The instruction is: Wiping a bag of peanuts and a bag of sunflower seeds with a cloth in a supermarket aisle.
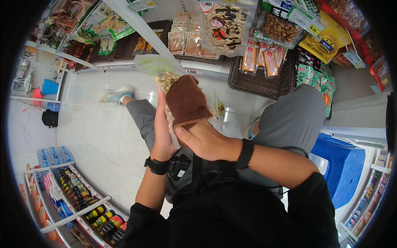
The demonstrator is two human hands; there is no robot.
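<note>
My left hand [163,127] supports a clear snack bag [166,81] with a pale green top and light brown pieces inside; its lower part is mostly hidden. Against the bag's right side, my right hand [206,139] holds a folded brown cloth [187,100], its fingers partly covered by it. Another clear snack packet [219,108] lies on the floor between my legs, right of the cloth.
In front are shelves with a dark wicker basket [263,82] of snack packets and a large hanging bag [224,29]. A blue plastic stool [347,170] stands at the right. Bottled sauces [105,218] fill the lower-left shelf.
</note>
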